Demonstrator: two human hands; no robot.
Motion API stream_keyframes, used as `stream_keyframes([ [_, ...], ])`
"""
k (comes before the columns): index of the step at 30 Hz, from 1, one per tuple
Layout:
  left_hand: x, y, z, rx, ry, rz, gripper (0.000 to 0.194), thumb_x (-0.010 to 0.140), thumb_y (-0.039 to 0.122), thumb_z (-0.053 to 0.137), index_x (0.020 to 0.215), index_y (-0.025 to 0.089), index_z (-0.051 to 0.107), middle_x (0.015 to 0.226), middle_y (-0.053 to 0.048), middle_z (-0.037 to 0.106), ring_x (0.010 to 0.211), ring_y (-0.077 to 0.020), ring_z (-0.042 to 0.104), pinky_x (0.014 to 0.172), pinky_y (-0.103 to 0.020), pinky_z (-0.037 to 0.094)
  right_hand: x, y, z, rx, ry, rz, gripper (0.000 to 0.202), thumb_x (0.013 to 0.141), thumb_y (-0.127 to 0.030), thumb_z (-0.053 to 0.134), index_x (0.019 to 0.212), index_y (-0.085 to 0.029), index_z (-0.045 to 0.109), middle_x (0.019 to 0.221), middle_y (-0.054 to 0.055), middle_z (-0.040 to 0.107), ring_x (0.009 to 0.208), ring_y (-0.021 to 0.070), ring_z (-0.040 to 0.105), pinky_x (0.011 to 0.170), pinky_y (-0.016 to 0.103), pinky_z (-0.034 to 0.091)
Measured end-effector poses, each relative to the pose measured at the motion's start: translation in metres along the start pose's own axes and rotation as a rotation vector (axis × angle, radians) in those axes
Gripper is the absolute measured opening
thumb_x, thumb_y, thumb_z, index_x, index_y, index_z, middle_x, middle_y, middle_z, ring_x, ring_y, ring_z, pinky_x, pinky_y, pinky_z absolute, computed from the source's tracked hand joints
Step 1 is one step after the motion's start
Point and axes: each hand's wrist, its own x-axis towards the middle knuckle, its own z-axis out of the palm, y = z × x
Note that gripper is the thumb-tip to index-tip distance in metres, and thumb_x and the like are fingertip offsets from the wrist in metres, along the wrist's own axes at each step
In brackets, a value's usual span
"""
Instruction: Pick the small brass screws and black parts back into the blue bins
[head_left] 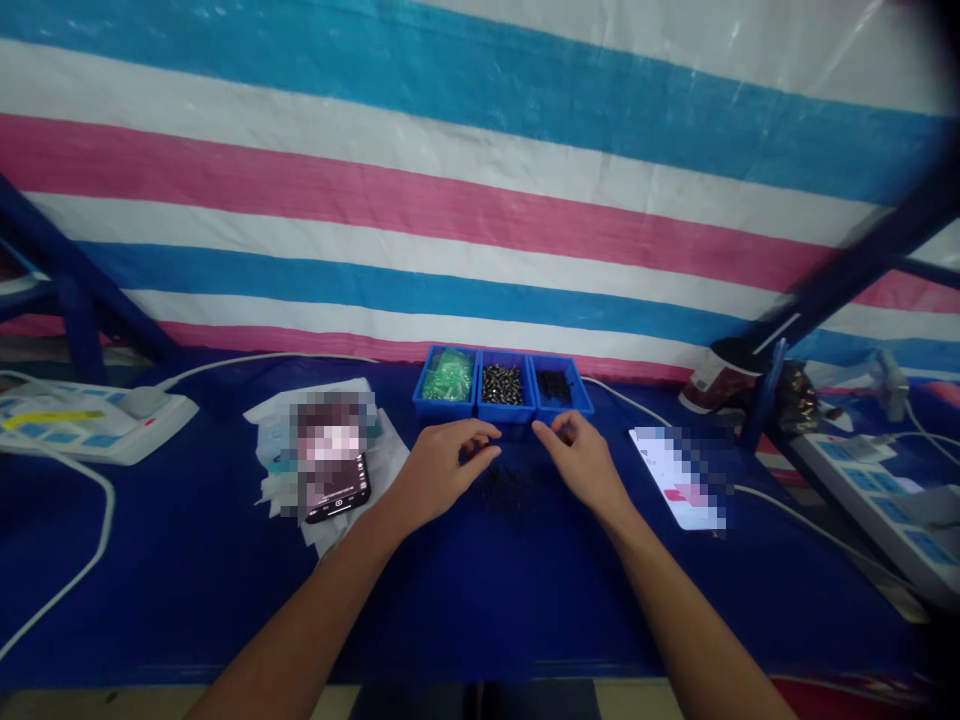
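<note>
My left hand (442,468) hovers over the table before the bins, fingers bent, with a small gap between thumb and index fingertip and nothing visible in it. Opposite it, my right hand (583,462) has its fingers curled in; a dark patch shows by them, too small to name. Between and below the hands lies a loose scatter of small black pieces (504,488). Just beyond stand three blue bins: the left one holds green pieces in clear plastic (448,376), the middle one small shiny metal parts (502,385), the right one small black parts (553,386).
A lit phone (339,496) rests on crumpled white plastic packaging (281,440) at left. Another lit phone (675,480) lies at right. Power strips (97,425) with white cables flank the blue table (480,600). A dark red cup (712,380) stands back right. A striped sheet hangs behind.
</note>
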Motion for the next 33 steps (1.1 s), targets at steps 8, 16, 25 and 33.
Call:
stream_keyframes([
  [8, 0.000, 0.000, 0.002, -0.153, 0.019, -0.085, 0.013, 0.087, 0.031, 0.062, 0.094, 0.021, 0.069, 0.086, 0.000, 0.074, 0.077, -0.0154, 0.068, 0.074, -0.028, 0.050, -0.021, -0.019, 0.014, 0.069, -0.329, -0.317, 0.017, 0.087, -0.035, 0.061, 0.096, -0.021, 0.062, 0.060, -0.006, 0.048, 0.053, 0.0112, 0.046, 0.053, 0.024, 0.035],
  [16, -0.001, -0.004, 0.005, -0.409, 0.024, -0.218, 0.023, 0.081, 0.038, 0.069, 0.077, 0.018, 0.059, 0.070, -0.001, 0.068, 0.067, -0.0153, 0.066, 0.063, -0.027, 0.050, -0.025, -0.019, 0.021, 0.094, -0.313, -0.373, 0.018, 0.083, -0.035, 0.068, 0.093, -0.020, 0.067, 0.070, -0.002, 0.059, 0.057, 0.0111, 0.051, 0.054, 0.024, 0.039],
  [25, -0.001, -0.001, 0.007, -0.552, 0.008, -0.223, 0.023, 0.083, 0.033, 0.066, 0.076, 0.017, 0.051, 0.080, -0.004, 0.070, 0.071, -0.0151, 0.066, 0.071, -0.033, 0.053, -0.027, -0.025, 0.018, 0.062, -0.241, -0.329, 0.022, 0.093, -0.036, 0.052, 0.085, -0.020, 0.065, 0.074, 0.001, 0.065, 0.063, 0.0151, 0.056, 0.060, 0.027, 0.041],
  [33, -0.001, 0.001, 0.003, -0.468, -0.041, -0.199, 0.022, 0.087, 0.035, 0.061, 0.079, 0.017, 0.053, 0.075, -0.002, 0.067, 0.070, -0.0141, 0.064, 0.069, -0.029, 0.051, -0.024, -0.020, 0.021, 0.327, -0.383, -0.169, 0.034, 0.095, -0.043, 0.047, 0.072, -0.020, 0.053, 0.063, -0.002, 0.054, 0.055, 0.0118, 0.050, 0.057, 0.026, 0.039],
])
